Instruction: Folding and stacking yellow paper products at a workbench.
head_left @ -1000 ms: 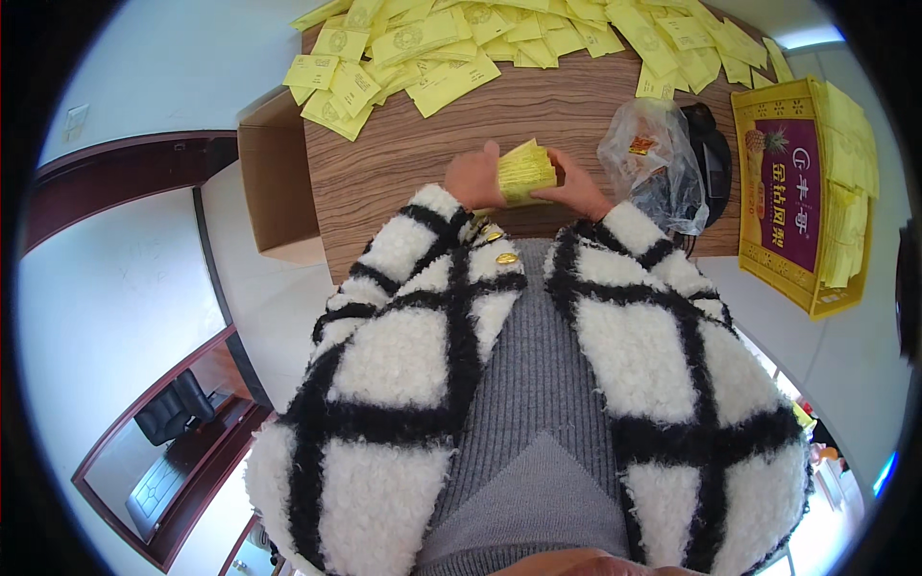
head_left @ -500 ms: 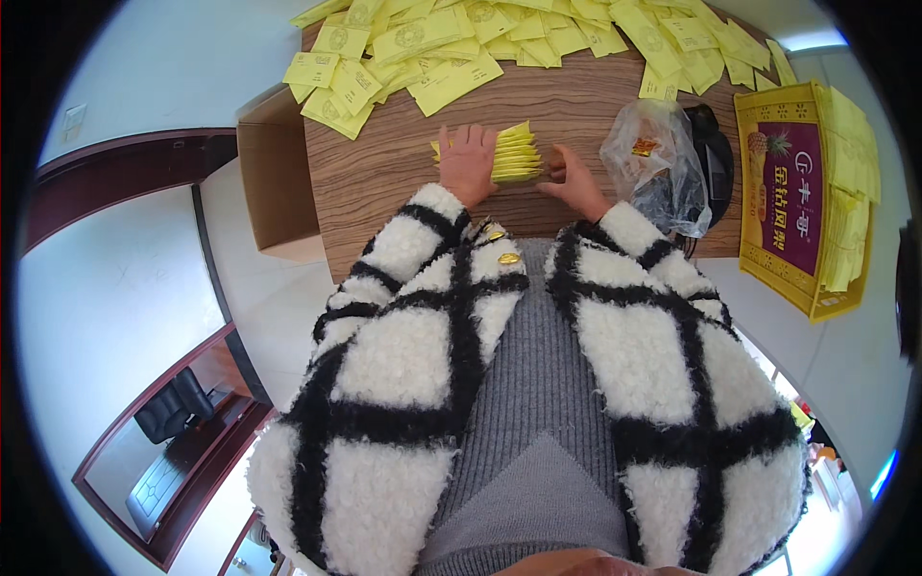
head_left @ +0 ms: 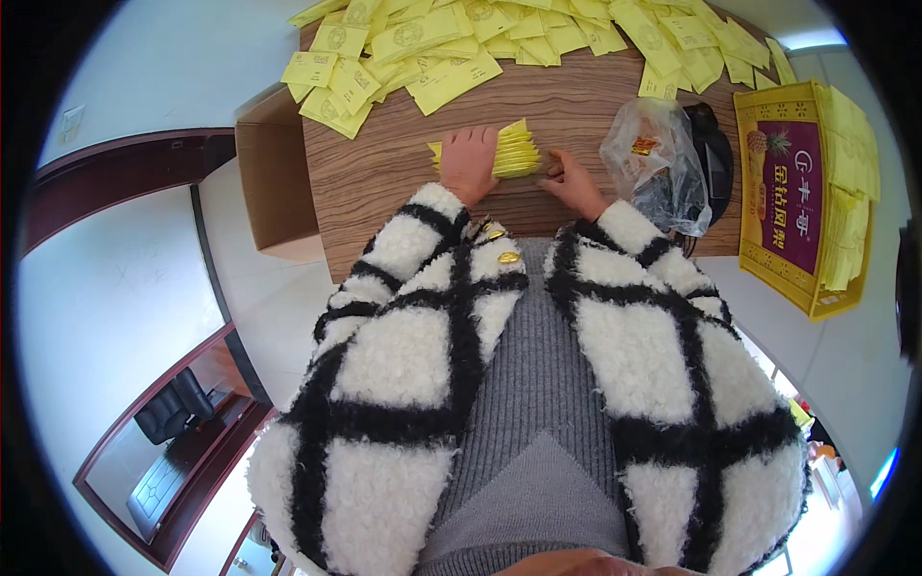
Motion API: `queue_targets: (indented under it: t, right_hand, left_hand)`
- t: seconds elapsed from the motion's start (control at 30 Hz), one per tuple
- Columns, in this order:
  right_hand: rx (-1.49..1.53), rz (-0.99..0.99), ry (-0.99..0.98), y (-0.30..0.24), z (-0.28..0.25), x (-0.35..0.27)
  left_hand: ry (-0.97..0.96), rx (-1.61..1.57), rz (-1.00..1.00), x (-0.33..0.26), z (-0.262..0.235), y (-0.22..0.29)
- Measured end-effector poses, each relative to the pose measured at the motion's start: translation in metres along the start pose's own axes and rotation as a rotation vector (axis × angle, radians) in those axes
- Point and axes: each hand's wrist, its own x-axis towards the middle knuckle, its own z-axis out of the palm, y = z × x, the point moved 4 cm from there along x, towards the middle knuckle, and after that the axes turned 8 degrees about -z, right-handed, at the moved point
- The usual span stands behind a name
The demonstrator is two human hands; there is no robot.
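1. A wood-grain table [head_left: 403,173] stands at the top of the view, with a brown cardboard box [head_left: 274,182] against its left edge.
2. The floor [head_left: 115,317] is pale, glossy and brightly lit.
3. A dark red-brown wooden trim [head_left: 115,173] curves along the left.
4. At lower left, a dark wooden desk [head_left: 163,480] stands with a black office chair [head_left: 173,413] beside it.

The person wears a fluffy white jacket [head_left: 403,355] crossed by thick black grid lines, open over a grey ribbed knit top [head_left: 538,384], with small gold buttons [head_left: 508,257] near the left cuff.
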Motion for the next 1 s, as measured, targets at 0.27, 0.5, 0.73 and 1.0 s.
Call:
queue_targets:
  t: [0.27,0.5,0.73,1.0]
  right_hand:
    - [-0.026,-0.066,-0.030,0.010,0.003,-0.006]
    - [0.068,-0.100,-0.008,-0.015,-0.017,0.002]
    - [0.476,-0.163,0.032,-0.083,-0.040,0.021]
    - [0.743,-0.088,-0.008,-0.129,-0.030,0.010]
  left_hand:
    - [-0.011,-0.018,-0.060,-0.001,-0.005,-0.010]
    - [-0.381,-1.489,-0.530,0.000,-0.002,-0.040]
    - [-0.587,-2.423,-0.753,-0.018,0.027,-0.033]
    - [-0.610,-2.486,-0.635,-0.032,0.035,-0.019]
